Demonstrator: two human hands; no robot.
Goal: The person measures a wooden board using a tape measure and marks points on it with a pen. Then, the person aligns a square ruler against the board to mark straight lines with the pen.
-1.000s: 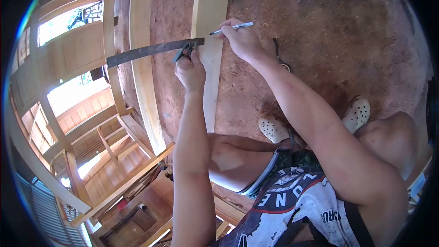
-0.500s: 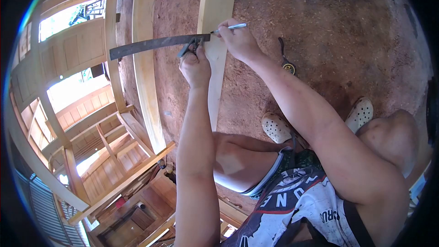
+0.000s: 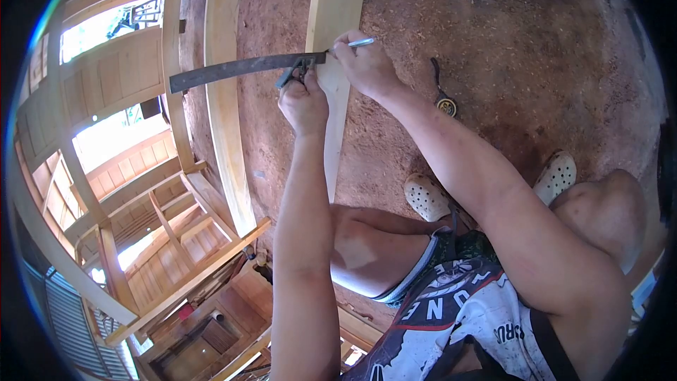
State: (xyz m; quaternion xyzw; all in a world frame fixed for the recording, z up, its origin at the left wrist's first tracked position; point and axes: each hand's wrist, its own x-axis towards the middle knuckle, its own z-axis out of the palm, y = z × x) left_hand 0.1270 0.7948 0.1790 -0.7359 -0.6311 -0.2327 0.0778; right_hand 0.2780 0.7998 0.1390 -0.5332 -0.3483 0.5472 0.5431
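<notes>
My left hand point(image 3: 305, 102) is closed around the stock of a combination square point(image 3: 240, 69). The square's long dark blade reaches left across the gap, and its short right end lies on a pale wooden board point(image 3: 336, 7). In my right hand point(image 3: 368, 67) is a white pen point(image 3: 362, 42), pinched between the fingers. Its tip is at the right end of the blade, over the board, though the exact contact is too small to make out.
A tape measure point(image 3: 447, 106) with a dark strap lies on the dirt floor to the right. A second long board point(image 3: 224, 99) runs parallel on the left. Wooden frames and panels point(image 3: 106, 77) stand along the left side. My shoe point(image 3: 426, 197) is close to the board.
My right hand and the pen have shifted slightly left and down, along the end of the blade. The left hand and square have barely moved in view.
</notes>
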